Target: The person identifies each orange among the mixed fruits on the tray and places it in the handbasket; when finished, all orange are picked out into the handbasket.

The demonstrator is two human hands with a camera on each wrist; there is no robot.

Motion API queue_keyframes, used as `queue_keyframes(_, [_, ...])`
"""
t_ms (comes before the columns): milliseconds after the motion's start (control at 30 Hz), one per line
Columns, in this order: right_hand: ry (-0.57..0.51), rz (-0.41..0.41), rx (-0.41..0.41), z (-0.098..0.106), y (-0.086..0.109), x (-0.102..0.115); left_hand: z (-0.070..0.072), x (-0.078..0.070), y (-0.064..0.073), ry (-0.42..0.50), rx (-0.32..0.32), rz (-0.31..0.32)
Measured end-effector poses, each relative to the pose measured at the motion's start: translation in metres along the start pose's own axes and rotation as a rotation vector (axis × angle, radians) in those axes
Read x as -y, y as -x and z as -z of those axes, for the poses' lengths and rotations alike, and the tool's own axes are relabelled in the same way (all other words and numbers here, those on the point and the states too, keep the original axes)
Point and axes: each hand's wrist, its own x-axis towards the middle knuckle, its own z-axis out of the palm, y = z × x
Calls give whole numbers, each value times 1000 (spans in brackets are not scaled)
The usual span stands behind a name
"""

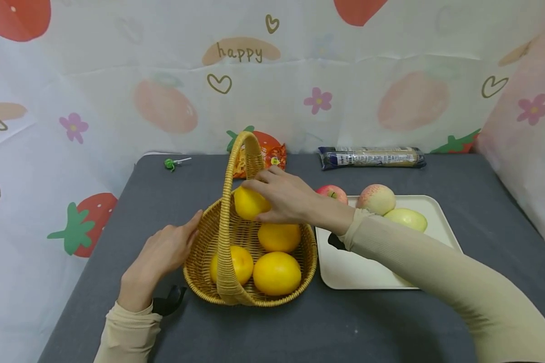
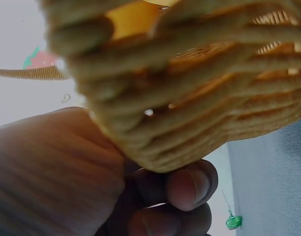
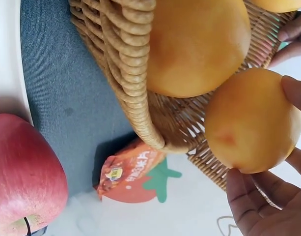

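A wicker basket with a tall arched handle stands on the dark table, and three smooth yellow-orange fruits lie inside it. My right hand grips another yellow-orange fruit by its fingertips, above the far part of the basket beside the handle. Thumb and fingers press opposite sides of that fruit in the right wrist view. At the basket's left side, my left hand holds the woven rim, its fingers curled at the edge in the left wrist view. The exact kind of fruit cannot be told.
Right of the basket lies a cream tray with a peach and a yellow-green fruit; a red apple is by its far left corner. Behind are an orange snack packet, a long wrapped pack and a green lollipop.
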Motion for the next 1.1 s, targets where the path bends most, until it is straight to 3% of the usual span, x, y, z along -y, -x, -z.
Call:
queue_keyframes(300, [26,-56,115,-7,-7,-2,-1,0,-1,-2,0,0])
queue_keyframes(600, [27,-53,132,-11,-12,-3,2,-1,-2,-8,14,3])
queue_keyframes(1100, [64,61,136,-19,-19,-1,1,0,-2,-20,16,-6])
